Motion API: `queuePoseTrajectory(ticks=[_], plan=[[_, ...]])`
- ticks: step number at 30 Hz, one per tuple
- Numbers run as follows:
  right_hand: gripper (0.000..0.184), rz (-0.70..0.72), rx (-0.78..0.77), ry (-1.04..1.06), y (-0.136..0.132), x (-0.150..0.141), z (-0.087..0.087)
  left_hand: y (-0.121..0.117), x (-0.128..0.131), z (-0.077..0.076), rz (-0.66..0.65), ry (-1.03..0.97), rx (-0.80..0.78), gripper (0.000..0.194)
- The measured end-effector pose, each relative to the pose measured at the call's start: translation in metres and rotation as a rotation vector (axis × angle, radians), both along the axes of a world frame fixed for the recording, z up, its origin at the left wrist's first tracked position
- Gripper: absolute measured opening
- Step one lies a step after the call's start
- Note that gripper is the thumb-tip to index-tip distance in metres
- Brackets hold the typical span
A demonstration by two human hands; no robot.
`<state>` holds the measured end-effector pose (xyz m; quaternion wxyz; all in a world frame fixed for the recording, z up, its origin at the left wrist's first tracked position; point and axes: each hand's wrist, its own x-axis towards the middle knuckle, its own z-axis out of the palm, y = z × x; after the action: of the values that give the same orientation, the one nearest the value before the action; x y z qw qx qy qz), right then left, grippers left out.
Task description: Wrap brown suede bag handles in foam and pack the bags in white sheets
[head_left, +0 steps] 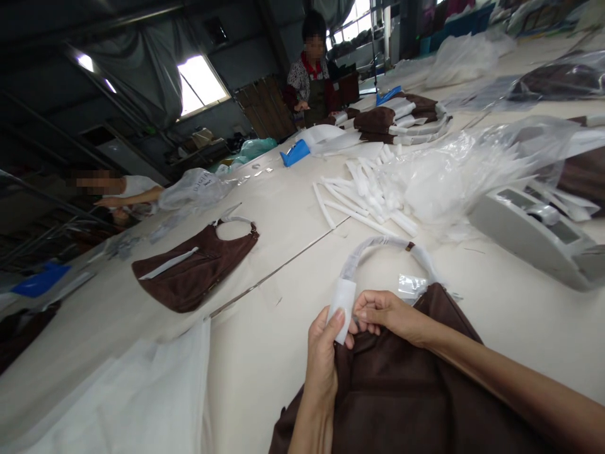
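Note:
A dark brown handbag lies before me on the table, its handle arched away from me and wrapped in pale, shiny film. My left hand is closed on a white foam strip at the left base of the handle, thumb pressed on its face. Just right of it, my right hand pinches at the same handle base. A small greyish bit shows at its fingertips, but I cannot make out what it is. A small clear packet lies inside the handle loop.
Another brown handbag lies left. White foam strips and clear plastic bags are heaped ahead, beside a grey tape dispenser. White sheets cover the near left. Two people are across the table.

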<state>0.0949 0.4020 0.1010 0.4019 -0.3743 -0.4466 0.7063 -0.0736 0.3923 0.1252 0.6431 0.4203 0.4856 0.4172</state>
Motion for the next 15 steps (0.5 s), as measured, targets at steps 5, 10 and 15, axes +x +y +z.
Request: queuePoseTrajectory(ticks=[5,10,15], plan=[[0.031,-0.027,0.015,0.039,0.007,-0.016,-0.01,0.0,0.0,-0.001,-0.07,-0.027,-0.041,0.035],[0.031,-0.048,0.066,0.113,0.009,-0.021,-0.01,0.002,-0.001,0.001,-0.07,0.041,-0.101,0.047],[0.039,-0.084,0.06,0.156,0.009,-0.024,-0.008,0.005,-0.003,0.001,-0.091,0.084,-0.15,0.059]])
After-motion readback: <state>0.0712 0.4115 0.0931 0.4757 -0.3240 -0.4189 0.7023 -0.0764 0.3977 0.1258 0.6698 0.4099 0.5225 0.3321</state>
